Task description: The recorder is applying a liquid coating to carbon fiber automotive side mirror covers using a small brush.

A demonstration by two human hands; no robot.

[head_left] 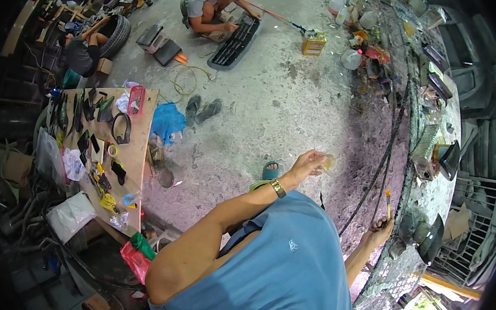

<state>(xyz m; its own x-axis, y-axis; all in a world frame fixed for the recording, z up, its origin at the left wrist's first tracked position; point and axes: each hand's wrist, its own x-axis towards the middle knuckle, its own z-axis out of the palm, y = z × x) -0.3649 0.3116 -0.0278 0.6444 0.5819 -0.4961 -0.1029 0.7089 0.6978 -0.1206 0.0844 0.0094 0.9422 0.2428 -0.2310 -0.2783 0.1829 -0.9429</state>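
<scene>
My left hand (308,165), with a gold watch on its wrist, reaches out in front of my body over the concrete floor. Its fingers grip a small translucent cup (329,162) with something yellowish in it. On the right, my right hand (376,233) is closed around a small paintbrush (388,204). The brush stands roughly upright with its orange-yellow end on top. Cup and brush are well apart. Close to my right hand, on the ledge, is a dark curved part (430,239).
A wooden table (133,172) with tape, black parts and tools stands at the left. Dark cables (389,148) run along the floor at the right. Ahead, a person (209,12) crouches over a black grille (233,43); sandals (208,111) lie nearer. Another person sits beside a tire (117,35).
</scene>
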